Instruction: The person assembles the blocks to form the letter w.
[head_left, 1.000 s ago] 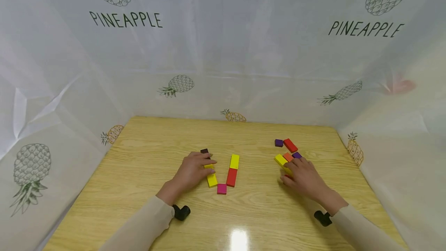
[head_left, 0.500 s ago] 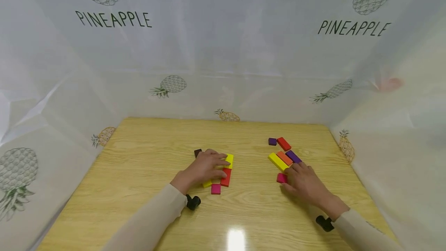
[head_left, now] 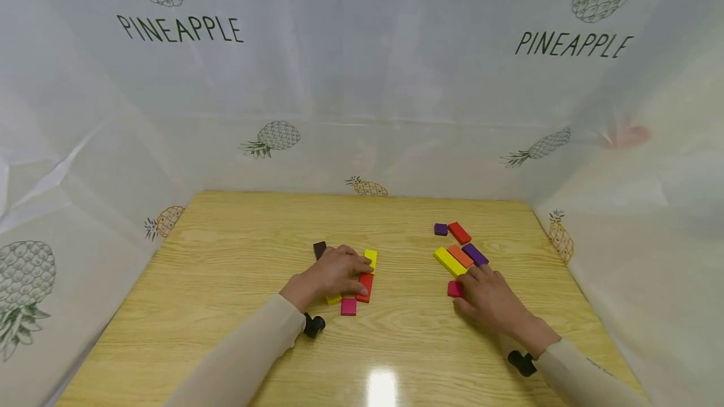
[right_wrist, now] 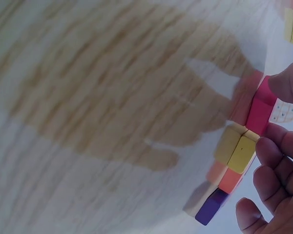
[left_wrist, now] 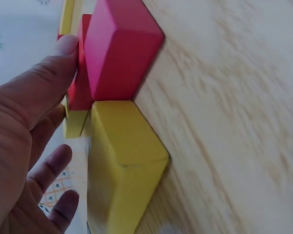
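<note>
In the head view, my left hand (head_left: pixel 334 272) reaches over the left group of blocks. Its thumb touches the red block (head_left: pixel 365 287) and its fingertips lie by the yellow block (head_left: pixel 370 259) behind it. A pink block (head_left: pixel 348 307) sits in front; under the hand, another yellow block (left_wrist: pixel 119 165) is partly hidden, with a dark block (head_left: pixel 319 249) beyond. At the right group, my right hand (head_left: pixel 492 300) pinches a pink block (right_wrist: pixel 261 107) between thumb and index finger. Beside it lie a yellow block (head_left: pixel 450 262), an orange block (head_left: pixel 460 255) and a purple block (head_left: pixel 475 254).
Farther back on the right are a small purple block (head_left: pixel 440 229) and a red block (head_left: pixel 459 232). The wooden table (head_left: pixel 254 218) is enclosed by a pale pineapple-print curtain (head_left: pixel 362 80) at the back and sides.
My left hand has moved right, from the left yellow block to the red and yellow pair. The right hand has drawn back slightly, uncovering more of the pink, orange and purple blocks.
</note>
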Tool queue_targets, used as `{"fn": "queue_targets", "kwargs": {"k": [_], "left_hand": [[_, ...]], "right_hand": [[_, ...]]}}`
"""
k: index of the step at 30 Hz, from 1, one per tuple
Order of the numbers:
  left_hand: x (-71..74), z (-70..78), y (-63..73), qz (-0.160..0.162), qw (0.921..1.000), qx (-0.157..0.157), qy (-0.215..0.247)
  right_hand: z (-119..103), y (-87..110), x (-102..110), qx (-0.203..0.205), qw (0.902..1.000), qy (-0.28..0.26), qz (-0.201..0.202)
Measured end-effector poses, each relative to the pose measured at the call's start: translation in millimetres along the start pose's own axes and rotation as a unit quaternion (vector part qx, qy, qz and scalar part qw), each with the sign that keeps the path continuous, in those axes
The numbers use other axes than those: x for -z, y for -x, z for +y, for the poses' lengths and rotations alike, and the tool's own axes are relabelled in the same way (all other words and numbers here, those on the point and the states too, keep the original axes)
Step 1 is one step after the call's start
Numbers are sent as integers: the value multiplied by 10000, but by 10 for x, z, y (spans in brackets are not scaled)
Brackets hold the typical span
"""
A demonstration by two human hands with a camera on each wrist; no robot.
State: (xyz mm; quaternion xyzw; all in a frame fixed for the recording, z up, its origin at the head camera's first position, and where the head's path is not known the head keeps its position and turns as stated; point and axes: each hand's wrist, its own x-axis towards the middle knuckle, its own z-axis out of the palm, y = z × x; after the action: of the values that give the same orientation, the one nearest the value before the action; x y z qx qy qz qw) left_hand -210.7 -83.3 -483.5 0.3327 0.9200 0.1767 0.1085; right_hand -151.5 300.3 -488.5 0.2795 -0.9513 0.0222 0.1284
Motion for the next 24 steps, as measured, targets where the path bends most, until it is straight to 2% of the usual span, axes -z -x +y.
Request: {"fn": "queue_targets", "kwargs": {"k": [8,14,19,24], "left_hand": [[-8,-13,-4,59,10000,35,15],[-22,-37,-3,22,10000,76,15],[-24,-53,4,-36,9999,91,51],[-22,-51,2,-14,10000,6,61]], "right_hand": [[6,2,-3,-86,10000,-40,-17],[8,-46,-49,77,9997,-73,229],[-6,-222,-83,301,9977,-221,563],[-82,-480,-69,694,9949,-215,699]]}}
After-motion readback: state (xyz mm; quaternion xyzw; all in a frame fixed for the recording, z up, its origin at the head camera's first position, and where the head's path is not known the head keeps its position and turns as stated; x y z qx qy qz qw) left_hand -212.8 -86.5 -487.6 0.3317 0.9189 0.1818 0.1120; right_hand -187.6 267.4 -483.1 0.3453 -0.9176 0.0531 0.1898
